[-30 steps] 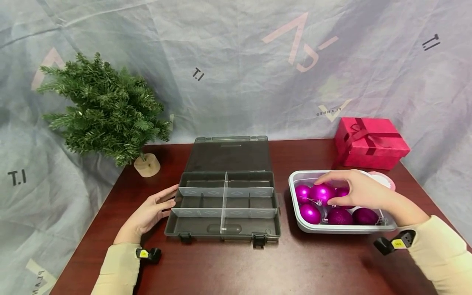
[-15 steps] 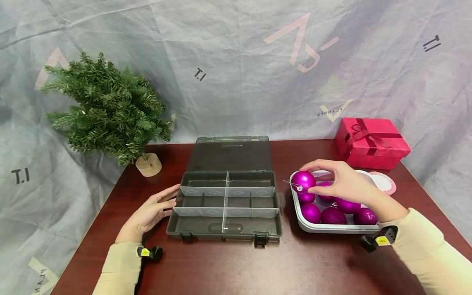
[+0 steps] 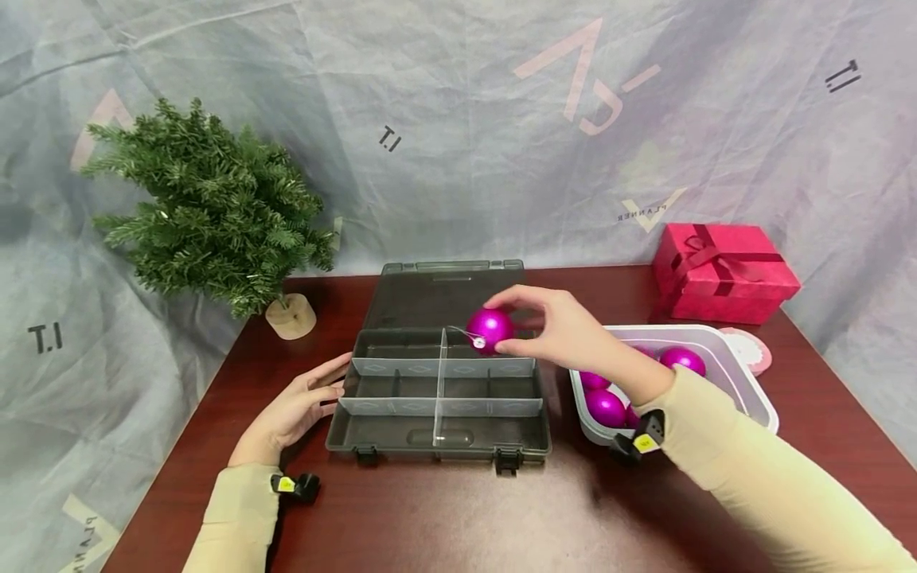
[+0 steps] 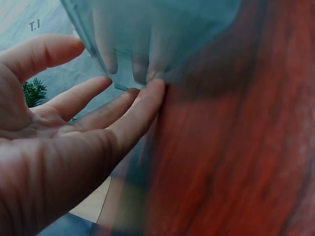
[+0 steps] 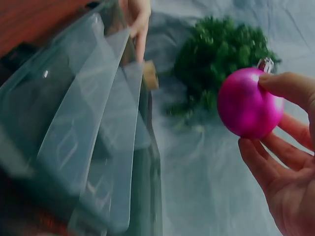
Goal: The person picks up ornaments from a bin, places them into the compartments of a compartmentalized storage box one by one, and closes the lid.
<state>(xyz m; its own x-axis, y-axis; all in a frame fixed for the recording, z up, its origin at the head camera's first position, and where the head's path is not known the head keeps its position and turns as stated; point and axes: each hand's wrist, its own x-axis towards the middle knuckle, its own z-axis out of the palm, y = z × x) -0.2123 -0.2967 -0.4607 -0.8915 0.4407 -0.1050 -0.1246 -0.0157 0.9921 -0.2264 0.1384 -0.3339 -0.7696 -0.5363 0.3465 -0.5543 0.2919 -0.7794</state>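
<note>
My right hand [image 3: 562,328] pinches a shiny magenta Christmas ball [image 3: 490,329] between thumb and fingers, above the back right compartment of a grey see-through organizer box [image 3: 401,430]. The ball's silver cap and thin hanging wire point left in the head view; the cap [image 5: 266,64] shows upward in the right wrist view. White dividers [image 3: 401,407] split the box into several compartments, and its lid [image 3: 444,298] lies folded back. My left hand [image 3: 294,415] rests at the box's left side, with relaxed fingers [image 4: 135,110] against the wall in the left wrist view.
A white tub [image 3: 745,382] with several magenta balls [image 3: 605,409] stands right of the box, partly hidden by my right forearm. Behind it sit a red gift box [image 3: 727,274] and a pink-and-white disc [image 3: 752,350]. A small fir tree [image 3: 215,215] stands at the back left.
My right hand has taken the magenta ball out of the tub and carried it left, over the organizer box. The left hand has stayed at the box's side.
</note>
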